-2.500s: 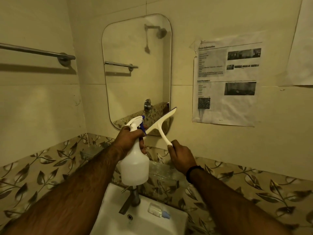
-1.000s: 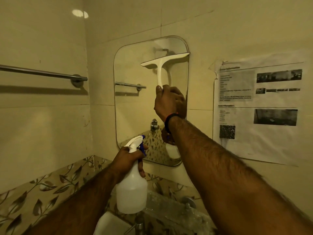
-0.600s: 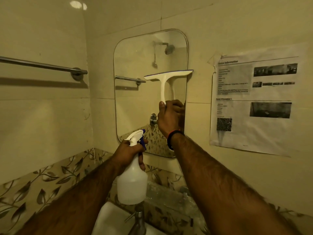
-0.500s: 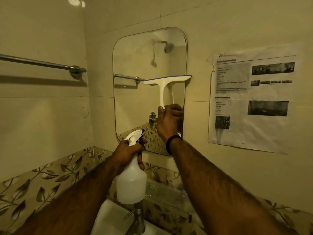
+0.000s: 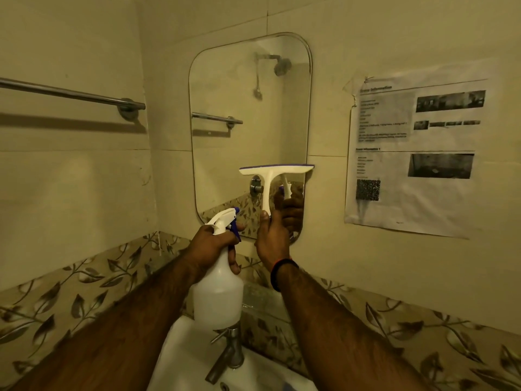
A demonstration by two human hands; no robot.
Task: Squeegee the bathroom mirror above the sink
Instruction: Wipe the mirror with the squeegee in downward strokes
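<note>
A rounded rectangular mirror (image 5: 248,114) hangs on the tiled wall above the white sink (image 5: 183,348). My right hand (image 5: 272,238) grips the handle of a white squeegee (image 5: 275,173); its blade lies level against the lower right part of the glass, reaching the mirror's right edge. My left hand (image 5: 214,246) holds a white spray bottle (image 5: 218,294) by the neck, just left of the right hand and in front of the mirror's bottom edge. The bottle's nozzle points toward the glass.
A metal tap (image 5: 228,354) rises under the bottle. A chrome towel bar (image 5: 70,94) runs along the left wall. A printed paper sheet (image 5: 414,153) is taped to the wall right of the mirror. A leaf-patterned tile band (image 5: 84,280) lines the lower walls.
My right hand has drawn the squeegee straight down the right side of the mirror, from near the top to its lower part. The left hand and bottle stayed about where they were.
</note>
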